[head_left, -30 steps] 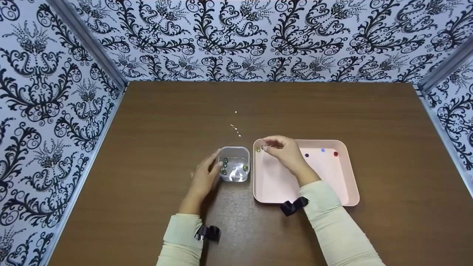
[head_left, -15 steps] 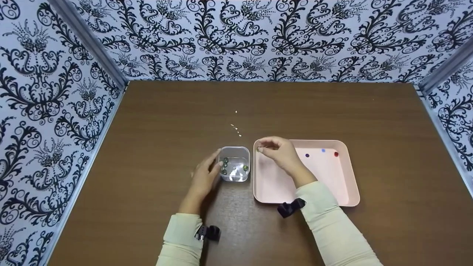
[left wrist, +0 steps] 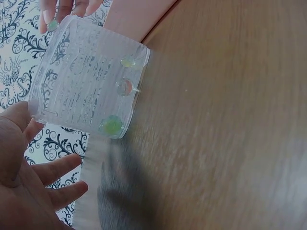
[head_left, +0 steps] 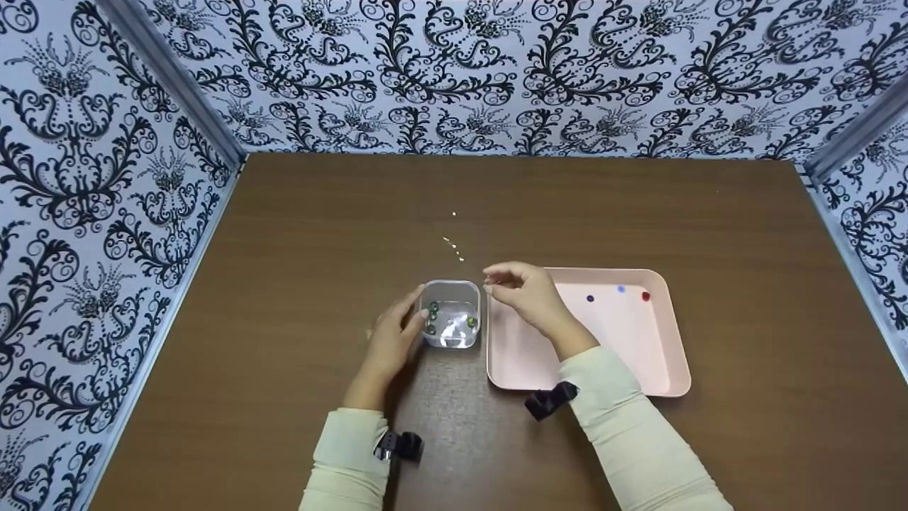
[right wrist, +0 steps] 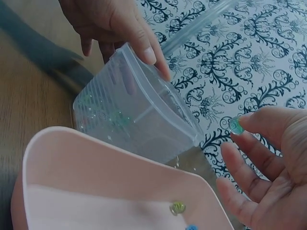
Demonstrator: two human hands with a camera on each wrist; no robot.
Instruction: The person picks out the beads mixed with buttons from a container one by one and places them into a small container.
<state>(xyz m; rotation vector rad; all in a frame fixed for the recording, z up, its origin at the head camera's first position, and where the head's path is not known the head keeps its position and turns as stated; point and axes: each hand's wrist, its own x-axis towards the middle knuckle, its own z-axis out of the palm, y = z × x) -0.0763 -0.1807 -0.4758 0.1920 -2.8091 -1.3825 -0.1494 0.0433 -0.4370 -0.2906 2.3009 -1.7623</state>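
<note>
My left hand (head_left: 390, 341) grips the rim of a clear plastic container (head_left: 452, 342), thumb on the near side. Several green glass marbles (head_left: 433, 312) lie inside along its left, and a yellow-green one (head_left: 472, 322) is at its right. Between thumb and index finger, my right hand (head_left: 528, 294) pinches a green marble (right wrist: 236, 125). That hand is above the left rim of the pink tray (head_left: 596, 365), apart from the container. In the right wrist view, a yellow-green marble (right wrist: 178, 207) sits in the tray; the right hand hides it in the head view.
Along the tray's far side lie a dark purple piece (head_left: 590, 298), a blue piece (head_left: 621, 289) and a red piece (head_left: 645, 296). Small bright specks (head_left: 454, 246) show on the brown table (head_left: 319, 213) behind the container. Patterned walls (head_left: 454, 71) border the table.
My right hand has shifted left, from inside the tray's far left corner to over its left rim, with the marble in its pinch. The left hand and container stay put.
</note>
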